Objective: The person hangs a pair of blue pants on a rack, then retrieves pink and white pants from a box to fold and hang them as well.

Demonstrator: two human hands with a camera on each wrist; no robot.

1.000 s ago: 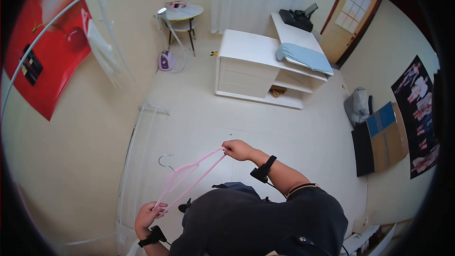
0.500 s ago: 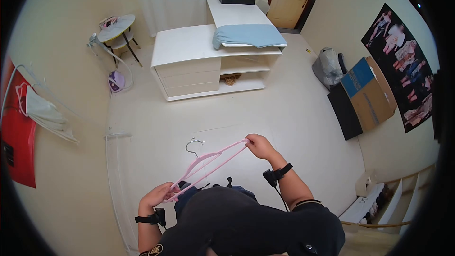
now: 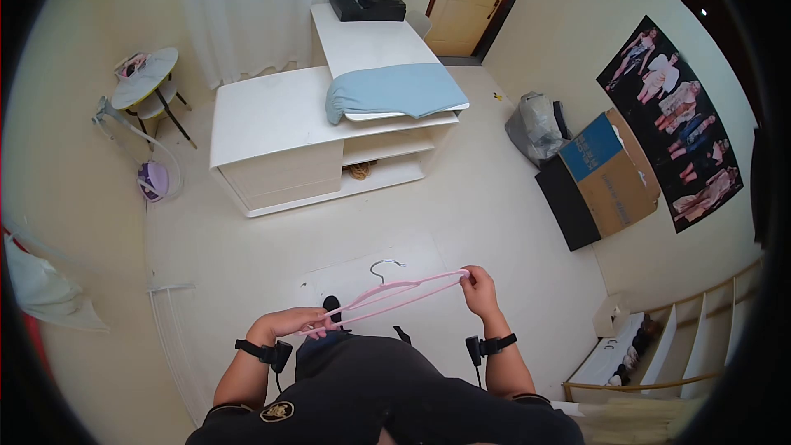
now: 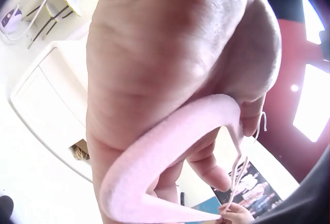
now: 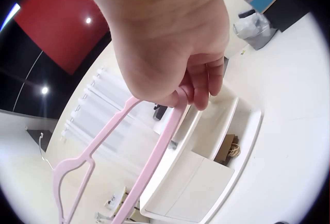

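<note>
Between the two grips: pink hanger (image 3: 387, 288), held across in front of the dark shirt (image 3: 387, 383), right end farther from the body than the left. Silver hook (image 3: 372, 268) sits roughly midway between grips, on the far side of the bars.

Left hand (image 3: 293, 321): clamped on one end of the hanger, thumb one side, fingers the other; left wrist view has the curved end lying against the palm. Finger wrap partly hidden there. Right hand (image 3: 480, 291): clamped on the opposite end, thumb-and-finger pinch; right wrist view has both bars running out from it. Hands well apart, hanger clear of the floor.

Just behind each grip: left wrist camera (image 3: 281, 355) and right wrist camera (image 3: 474, 351), black straps. Just past the left grip: black shoe (image 3: 331, 304) on the floor.

Well ahead of both grips: white cabinet (image 3: 276, 128), blue cloth (image 3: 395, 91) over its right end. Farther out, black machine (image 3: 367, 7) on white desk (image 3: 362, 45).

Ahead and left of the left grip: round side table (image 3: 148, 86), purple appliance (image 3: 152, 180) near it on the floor.

Right of the right grip, well apart: cardboard box (image 3: 620, 202), grey bag (image 3: 535, 128) beside it, black poster (image 3: 692, 128) on the wall.
</note>
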